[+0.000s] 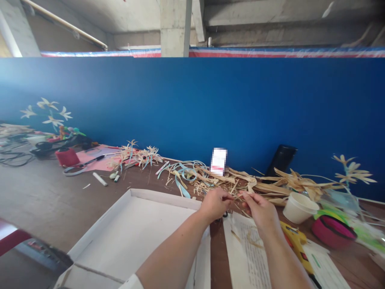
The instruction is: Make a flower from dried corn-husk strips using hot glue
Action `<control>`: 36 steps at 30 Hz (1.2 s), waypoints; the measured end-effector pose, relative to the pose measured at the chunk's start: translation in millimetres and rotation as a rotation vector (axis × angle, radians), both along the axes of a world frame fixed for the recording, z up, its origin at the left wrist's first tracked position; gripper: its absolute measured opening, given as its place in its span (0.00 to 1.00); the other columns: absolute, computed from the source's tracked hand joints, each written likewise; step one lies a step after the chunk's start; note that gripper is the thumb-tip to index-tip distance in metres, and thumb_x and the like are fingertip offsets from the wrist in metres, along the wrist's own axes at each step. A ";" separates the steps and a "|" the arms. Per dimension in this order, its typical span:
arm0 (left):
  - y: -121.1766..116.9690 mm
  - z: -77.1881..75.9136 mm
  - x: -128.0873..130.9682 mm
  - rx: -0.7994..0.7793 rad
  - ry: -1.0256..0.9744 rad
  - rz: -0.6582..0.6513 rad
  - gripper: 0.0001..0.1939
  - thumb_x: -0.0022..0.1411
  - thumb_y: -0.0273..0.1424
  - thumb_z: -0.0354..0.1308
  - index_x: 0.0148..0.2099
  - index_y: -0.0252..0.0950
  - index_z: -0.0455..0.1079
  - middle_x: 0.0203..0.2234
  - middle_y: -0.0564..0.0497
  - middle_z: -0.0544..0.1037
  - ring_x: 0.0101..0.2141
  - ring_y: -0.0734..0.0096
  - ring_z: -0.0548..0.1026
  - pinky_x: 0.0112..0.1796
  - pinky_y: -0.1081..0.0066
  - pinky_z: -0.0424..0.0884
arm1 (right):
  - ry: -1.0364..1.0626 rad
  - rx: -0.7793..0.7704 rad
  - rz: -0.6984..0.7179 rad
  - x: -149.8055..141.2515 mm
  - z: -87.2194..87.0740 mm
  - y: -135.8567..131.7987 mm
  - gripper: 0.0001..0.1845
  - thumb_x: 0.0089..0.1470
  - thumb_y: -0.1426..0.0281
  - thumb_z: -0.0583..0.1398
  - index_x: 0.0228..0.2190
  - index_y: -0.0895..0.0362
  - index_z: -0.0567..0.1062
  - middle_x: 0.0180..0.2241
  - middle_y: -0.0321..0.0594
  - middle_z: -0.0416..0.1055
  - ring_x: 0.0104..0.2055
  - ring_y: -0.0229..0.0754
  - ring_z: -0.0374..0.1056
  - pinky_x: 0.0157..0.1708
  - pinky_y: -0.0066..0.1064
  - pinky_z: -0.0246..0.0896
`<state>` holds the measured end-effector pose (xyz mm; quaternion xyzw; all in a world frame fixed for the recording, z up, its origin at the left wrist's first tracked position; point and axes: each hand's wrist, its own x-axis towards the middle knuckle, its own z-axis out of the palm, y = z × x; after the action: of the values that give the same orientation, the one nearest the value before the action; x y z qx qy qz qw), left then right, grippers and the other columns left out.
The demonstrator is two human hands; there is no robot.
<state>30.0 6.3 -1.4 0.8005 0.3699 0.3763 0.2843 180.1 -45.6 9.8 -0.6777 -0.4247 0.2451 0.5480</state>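
Observation:
My left hand [217,204] and my right hand [259,208] are close together over the table, fingertips pinched. Between them runs a thin pale strip [238,196], which looks like dry husk; the fingers partly hide it. Just beyond lie dry husk strips [240,176] and many small cut scraps [207,186]. Light blue ribbon strips [183,180] curl beside the scraps. Beneath my right forearm is a printed sheet [240,245] with a few husk bits on it. The white box [144,228] sits under my left forearm, its inside facing up.
Right of my arm are a yellow glue gun [297,245], a white paper cup [300,208] and a magenta pouch [333,233]. Husk flowers [147,156] lie at the back left, near pink paper [96,158]. A black cylinder [281,160] leans against the blue partition [186,108].

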 end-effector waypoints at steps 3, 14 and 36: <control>0.1 -0.9 0.0 0.016 0.010 0.000 0.12 0.52 0.28 0.53 0.37 0.40 0.76 0.32 0.53 0.77 0.34 0.73 0.72 0.37 0.75 0.66 | -0.014 -0.006 -0.009 1.1 -1.5 0.8 0.27 0.40 0.50 0.61 0.37 0.57 0.78 0.27 0.40 0.74 0.28 0.44 0.69 0.21 0.28 0.61; -1.2 2.2 -0.7 -0.049 0.004 -0.028 0.12 0.51 0.30 0.54 0.36 0.39 0.76 0.32 0.52 0.76 0.34 0.72 0.72 0.37 0.74 0.66 | -0.064 0.012 0.042 12.1 -14.0 6.8 0.29 0.41 0.50 0.61 0.40 0.57 0.76 0.31 0.42 0.75 0.24 0.40 0.67 0.20 0.27 0.58; -4.3 -1.4 11.9 -0.500 -0.390 -0.065 0.13 0.48 0.28 0.59 0.38 0.31 0.73 0.21 0.53 0.72 0.22 0.79 0.67 0.25 0.77 0.64 | -0.184 0.001 0.084 -4.1 0.7 -0.5 0.23 0.43 0.52 0.58 0.33 0.57 0.79 0.18 0.38 0.69 0.21 0.43 0.65 0.21 0.31 0.55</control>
<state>41.9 1.9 -2.8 0.6298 0.3639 0.4108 0.5497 176.0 -46.0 10.5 -0.6785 -0.5015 0.2044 0.4963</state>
